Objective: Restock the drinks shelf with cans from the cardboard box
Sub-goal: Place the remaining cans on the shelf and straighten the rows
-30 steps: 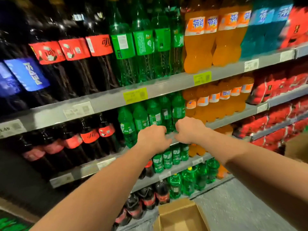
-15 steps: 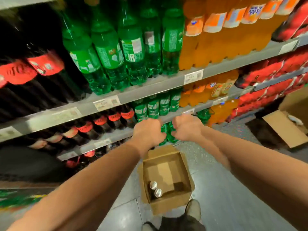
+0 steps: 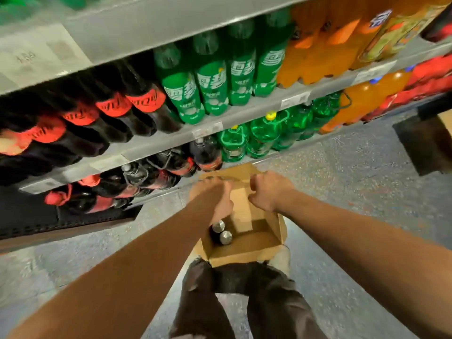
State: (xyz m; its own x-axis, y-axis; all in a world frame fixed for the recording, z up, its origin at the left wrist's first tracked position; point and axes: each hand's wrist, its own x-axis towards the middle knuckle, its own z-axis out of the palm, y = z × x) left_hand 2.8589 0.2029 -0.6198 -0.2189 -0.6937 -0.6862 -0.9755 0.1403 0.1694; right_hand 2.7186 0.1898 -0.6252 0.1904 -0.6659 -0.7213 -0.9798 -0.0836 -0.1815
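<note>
An open cardboard box (image 3: 244, 256) stands on the floor in front of my feet, below the drinks shelf (image 3: 156, 145). Two cans (image 3: 222, 231) with silver tops stand upright in its near left corner; the remaining floor of the box is bare cardboard. My left hand (image 3: 215, 198) points fingers-down into the box just above the cans, apart from them, holding nothing. My right hand (image 3: 269, 192) hovers over the middle of the box, loosely curled and empty.
The lower shelves hold dark cola bottles (image 3: 117, 113) on the left, green bottles (image 3: 215, 84) in the middle and orange ones (image 3: 315, 59) on the right. My dark trousers (image 3: 244, 302) and shoes touch the box's near side. A second carton (image 3: 430, 143) sits at the right on the grey floor.
Both hands left the green cans on the shelf and dropped down over the box. My view tilted from the shelves down to the floor.
</note>
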